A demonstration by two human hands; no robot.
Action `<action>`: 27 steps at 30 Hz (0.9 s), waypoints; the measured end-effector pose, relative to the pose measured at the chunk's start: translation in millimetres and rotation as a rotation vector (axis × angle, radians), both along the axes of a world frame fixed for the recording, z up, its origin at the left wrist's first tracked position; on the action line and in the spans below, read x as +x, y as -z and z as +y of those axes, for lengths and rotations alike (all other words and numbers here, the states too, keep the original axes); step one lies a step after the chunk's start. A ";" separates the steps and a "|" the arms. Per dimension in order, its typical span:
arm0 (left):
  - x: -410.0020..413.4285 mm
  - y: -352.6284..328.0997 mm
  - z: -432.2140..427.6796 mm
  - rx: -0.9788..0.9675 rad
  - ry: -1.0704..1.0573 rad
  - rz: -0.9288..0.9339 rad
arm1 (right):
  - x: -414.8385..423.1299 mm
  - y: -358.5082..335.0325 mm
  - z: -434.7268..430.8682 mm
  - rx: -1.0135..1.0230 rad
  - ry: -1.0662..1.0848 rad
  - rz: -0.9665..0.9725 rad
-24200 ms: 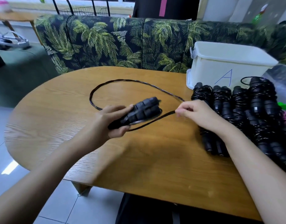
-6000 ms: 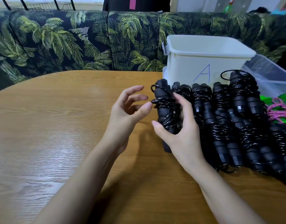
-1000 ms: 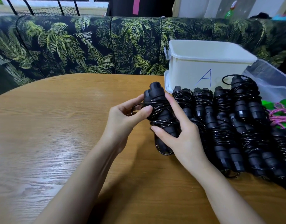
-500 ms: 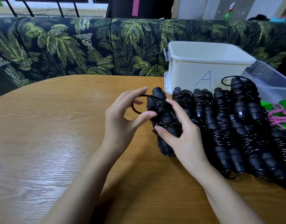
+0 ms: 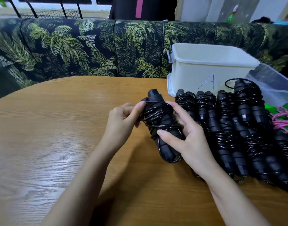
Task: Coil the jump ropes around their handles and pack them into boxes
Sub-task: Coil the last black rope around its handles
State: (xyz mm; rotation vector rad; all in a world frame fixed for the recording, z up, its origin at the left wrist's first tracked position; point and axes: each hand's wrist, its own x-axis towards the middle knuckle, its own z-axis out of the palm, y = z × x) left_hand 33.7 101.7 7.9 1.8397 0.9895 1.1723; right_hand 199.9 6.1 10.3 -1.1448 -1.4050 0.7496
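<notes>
A black jump rope [image 5: 159, 123], its cord wound around the paired handles, is held upright and tilted over the wooden table [image 5: 58, 136]. My right hand [image 5: 184, 136] wraps the bundle from the right, thumb across its lower front. My left hand [image 5: 123, 118] pinches the cord at the bundle's upper left. Several coiled black jump ropes [image 5: 234, 128] lie in a row just to the right. Behind them stands a white box [image 5: 205, 67] marked with a blue A.
A clear plastic bin [image 5: 273, 85] sits at the far right, with a pink rope [image 5: 283, 121] and green items beside it. A palm-print sofa [image 5: 91, 49] runs behind the table. The table's curved edge falls away at the left.
The loose loop that stood out at the bundle's upper left half a second ago is gone; my left hand has closed in against the bundle and pinches the cord there.
</notes>
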 end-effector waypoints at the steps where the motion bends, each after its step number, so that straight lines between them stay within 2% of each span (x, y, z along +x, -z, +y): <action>1: -0.1 -1.6 -0.8 -0.074 0.036 -0.077 | 0.6 -1.3 -0.7 -0.003 -0.021 0.006; 5: -0.6 -10.3 -4.0 -0.346 0.089 -0.406 | 0.8 -4.8 -2.9 -0.009 -0.096 0.062; 9: 0.2 -12.3 -5.1 -0.410 0.116 -0.403 | 0.2 -4.8 -3.4 -0.058 -0.120 -0.016; 11: 2.0 -11.6 -6.5 -0.412 0.055 -0.427 | 0.0 -5.1 -3.8 -0.064 -0.044 -0.168; 16: 13.2 -5.1 -13.8 -0.381 -0.045 -0.430 | -19.5 -9.2 -4.6 -0.179 0.290 -0.747; 18: 17.8 -3.7 -18.7 -0.382 -0.051 -0.421 | -24.0 -2.4 -2.7 -0.116 0.431 -0.888; 21: 19.3 -2.8 -20.3 -0.388 -0.030 -0.403 | -21.5 6.8 0.2 0.106 0.574 -0.907; 27: 18.6 -6.2 -21.5 -0.397 0.003 -0.430 | -17.4 8.8 0.6 0.259 0.583 -0.878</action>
